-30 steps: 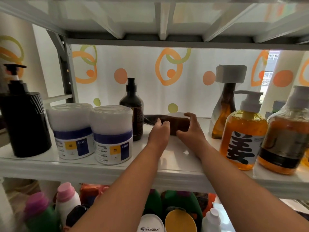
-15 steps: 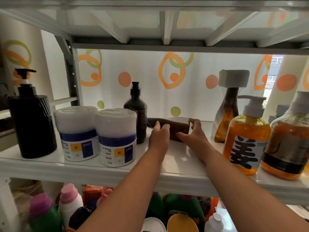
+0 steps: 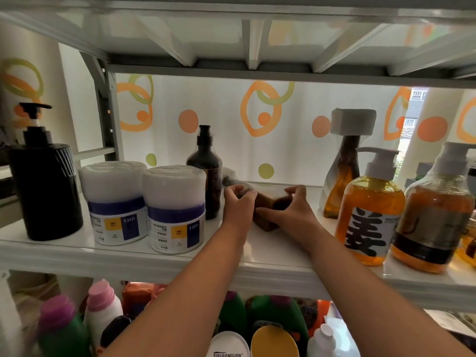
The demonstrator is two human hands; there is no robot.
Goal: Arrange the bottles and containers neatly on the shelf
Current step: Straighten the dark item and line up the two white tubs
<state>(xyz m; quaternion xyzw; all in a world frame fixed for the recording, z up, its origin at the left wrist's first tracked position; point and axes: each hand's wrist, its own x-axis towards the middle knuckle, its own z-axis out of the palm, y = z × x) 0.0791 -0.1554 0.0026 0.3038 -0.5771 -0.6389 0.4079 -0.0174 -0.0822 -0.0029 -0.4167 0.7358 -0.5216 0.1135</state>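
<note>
Now, left hand [image 3: 239,205] and right hand [image 3: 293,211] grip the fallen brown bottle [image 3: 266,202] on the shelf [image 3: 270,249]; righting step, next likely standing it upright.

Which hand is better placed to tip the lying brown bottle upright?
Left, probably. The left hand curls its fingers round the neck end of the lying brown bottle, the end that must rise. The right hand grips the body near the base, suited to steadying.
</note>
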